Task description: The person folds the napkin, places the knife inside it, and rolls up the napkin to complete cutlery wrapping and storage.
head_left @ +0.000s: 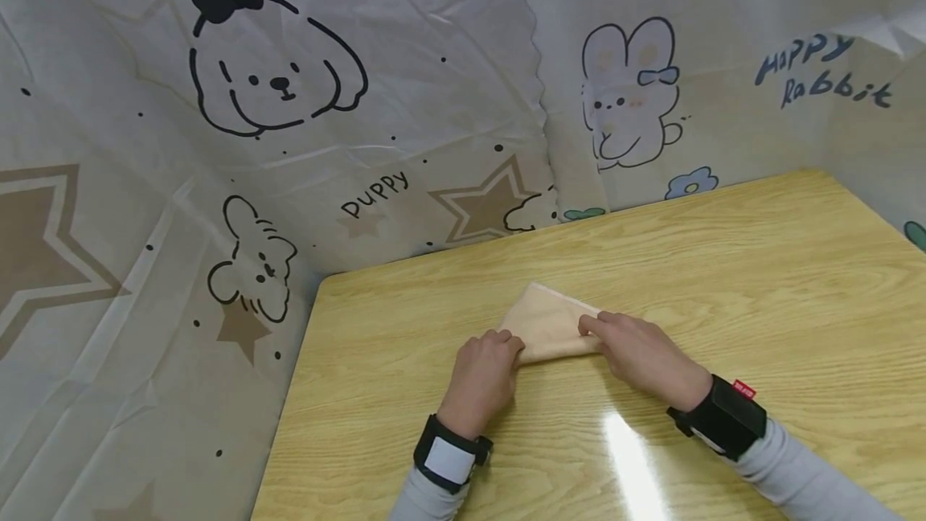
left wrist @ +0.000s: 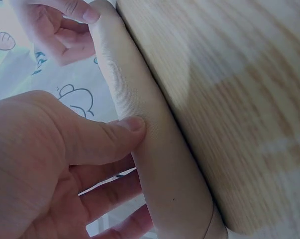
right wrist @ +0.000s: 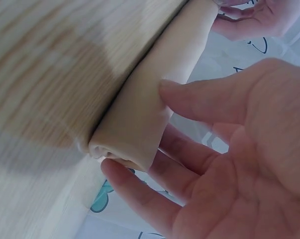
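Note:
A peach-coloured cloth (head_left: 546, 318) lies on the table, its near edge turned into a roll and its far part a flat, pointed flap. My left hand (head_left: 483, 380) grips the left end of the roll, with the thumb (left wrist: 132, 127) on the near side and the fingers behind. At the other end my right hand (head_left: 647, 356) holds the roll in the same way. The right wrist view shows the coiled end of the rolled cloth (right wrist: 135, 119), with one fingertip (right wrist: 110, 167) right at it. Both wrist views show the roll lying along the wood surface.
The wood-grain table (head_left: 760, 280) stretches around the cloth, with a bright light reflection in front of it. Behind and to the left hangs a pale curtain (head_left: 448, 87) with cartoon prints, meeting the table's edges. Black bands (head_left: 727, 416) are strapped round both wrists.

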`<state>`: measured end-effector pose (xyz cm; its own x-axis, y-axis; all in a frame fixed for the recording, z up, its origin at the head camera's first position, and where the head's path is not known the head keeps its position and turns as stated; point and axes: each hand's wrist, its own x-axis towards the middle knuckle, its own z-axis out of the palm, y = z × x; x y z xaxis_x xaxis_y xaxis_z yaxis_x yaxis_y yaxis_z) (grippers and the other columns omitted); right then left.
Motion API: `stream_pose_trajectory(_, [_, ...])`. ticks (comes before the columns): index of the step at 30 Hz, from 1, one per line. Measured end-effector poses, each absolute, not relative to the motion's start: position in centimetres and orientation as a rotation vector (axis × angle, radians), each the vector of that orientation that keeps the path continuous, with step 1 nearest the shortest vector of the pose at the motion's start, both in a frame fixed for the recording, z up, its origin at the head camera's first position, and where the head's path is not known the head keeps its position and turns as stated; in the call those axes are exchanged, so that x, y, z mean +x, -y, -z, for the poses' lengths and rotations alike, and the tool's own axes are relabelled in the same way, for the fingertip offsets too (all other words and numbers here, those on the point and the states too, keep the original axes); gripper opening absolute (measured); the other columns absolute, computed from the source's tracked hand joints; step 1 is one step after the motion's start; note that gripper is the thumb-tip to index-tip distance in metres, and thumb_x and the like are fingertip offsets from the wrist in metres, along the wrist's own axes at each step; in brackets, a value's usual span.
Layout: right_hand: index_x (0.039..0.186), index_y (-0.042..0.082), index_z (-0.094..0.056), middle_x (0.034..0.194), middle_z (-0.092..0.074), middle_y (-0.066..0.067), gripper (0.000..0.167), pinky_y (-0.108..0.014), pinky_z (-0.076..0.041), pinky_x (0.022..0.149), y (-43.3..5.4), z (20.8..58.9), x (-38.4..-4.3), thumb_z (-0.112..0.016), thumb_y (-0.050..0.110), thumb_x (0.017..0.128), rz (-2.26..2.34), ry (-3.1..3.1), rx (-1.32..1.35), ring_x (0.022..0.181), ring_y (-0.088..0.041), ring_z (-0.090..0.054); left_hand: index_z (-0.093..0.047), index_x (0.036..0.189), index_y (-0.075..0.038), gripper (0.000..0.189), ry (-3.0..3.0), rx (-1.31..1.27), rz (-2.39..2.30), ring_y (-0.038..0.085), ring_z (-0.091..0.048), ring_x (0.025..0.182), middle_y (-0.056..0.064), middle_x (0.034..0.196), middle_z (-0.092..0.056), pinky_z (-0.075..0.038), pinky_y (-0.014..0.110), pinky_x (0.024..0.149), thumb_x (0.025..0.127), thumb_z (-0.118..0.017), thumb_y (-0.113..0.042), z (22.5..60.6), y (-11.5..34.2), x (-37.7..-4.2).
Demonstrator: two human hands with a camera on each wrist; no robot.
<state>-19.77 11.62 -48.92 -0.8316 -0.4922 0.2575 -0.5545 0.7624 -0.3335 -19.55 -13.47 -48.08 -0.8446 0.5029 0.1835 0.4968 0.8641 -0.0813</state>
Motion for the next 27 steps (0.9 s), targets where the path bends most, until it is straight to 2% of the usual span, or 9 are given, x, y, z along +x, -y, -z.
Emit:
stream_pose_trajectory(4, [0.103, 0.01, -0.066, 0.088, -0.062, -0.002, 0.02, -0.028, -0.046, 0.058, -11.55, 48.75, -19.84, -0.069, -0.004, 0.09, -0.631, 2.83, 0.844, 0.073, -0.012, -0.056, -0.077, 0.098, -0.015, 0.013, 2.859, -0.776, -0.047, 0.017, -0.065, 0.078, -0.002, 0.086, -0.066, -0.049, 0.032, 0.062, 0.091, -0.07, -0.007, 48.02, 13.54, -19.47])
stream_pose_trajectory(9, [0.103, 0.008, -0.071, 0.092, -0.059, -0.002, 0.015, -0.029, -0.05, 0.062, -11.49, 48.76, -19.93, -0.067, -0.002, 0.093, -0.64, 2.816, 0.837, 0.079, -0.013, -0.057, -0.078, 0.104, -0.015, 0.014, 2.92, -0.756, 0.031, 0.016, -0.06, 0.079, -0.001, 0.089, -0.06, -0.048, 0.03, 0.063, 0.095, -0.068, -0.01, 47.99, 13.77, -19.55])
stream_pose_trajectory(14, [0.101, 0.008, -0.075, 0.091, -0.054, -0.001, 0.013, -0.03, -0.05, 0.065, -11.47, 49.15, -20.06, -0.067, 0.0, 0.094, -0.612, 2.776, 0.83, 0.08, -0.015, -0.053, -0.075, 0.105, -0.016, 0.012, 2.927, -0.68, 0.164, 0.016, -0.067, 0.08, -0.002, 0.091, -0.07, -0.051, 0.033, 0.065, 0.095, -0.07, -0.014, 48.2, 14.07, -19.81])
stream_pose_trajectory(18, [0.108, 0.011, -0.071, 0.092, -0.055, 0.0, 0.023, -0.028, -0.046, 0.059, -11.55, 49.39, -20.11, -0.067, -0.004, 0.091, -0.613, 2.764, 0.828, 0.08, -0.016, -0.055, -0.067, 0.095, -0.018, 0.007, 2.918, -0.629, 0.279, 0.012, -0.062, 0.067, -0.004, 0.084, -0.071, -0.045, 0.029, 0.056, 0.094, -0.072, -0.015, 48.26, 14.23, -20.03])
stream_pose_trajectory(21, [0.11, 0.014, -0.065, 0.091, -0.056, 0.0, 0.03, -0.026, -0.04, 0.053, -11.67, 49.38, -20.09, -0.067, -0.007, 0.088, -0.609, 2.771, 0.827, 0.076, -0.015, -0.054, -0.062, 0.083, -0.019, 0.015, 2.91, -0.612, 0.313, 0.009, -0.052, 0.059, -0.007, 0.072, -0.063, -0.038, 0.025, 0.052, 0.094, -0.071, -0.014, 48.16, 14.23, -20.14])
stream_pose_trajectory(25, [0.104, 0.014, -0.067, 0.088, -0.057, 0.001, 0.027, -0.025, -0.039, 0.05, -11.72, 49.19, -20.05, -0.069, -0.007, 0.087, -0.585, 2.784, 0.822, 0.071, -0.012, -0.054, -0.061, 0.073, -0.02, 0.024, 2.889, -0.613, 0.312, 0.007, -0.045, 0.056, -0.009, 0.065, -0.055, -0.035, 0.023, 0.051, 0.094, -0.069, -0.011, 48.12, 14.15, -20.2])
stream_pose_trajectory(27, [0.102, 0.013, -0.069, 0.088, -0.058, 0.0, 0.025, -0.025, -0.042, 0.052, -11.68, 49.13, -20.11, -0.069, -0.007, 0.087, -0.586, 2.796, 0.809, 0.072, -0.013, -0.056, -0.063, 0.074, -0.019, 0.022, 2.882, -0.635, 0.279, 0.008, -0.049, 0.057, -0.008, 0.066, -0.058, -0.037, 0.025, 0.051, 0.093, -0.069, -0.01, 48.12, 14.12, -20.05])
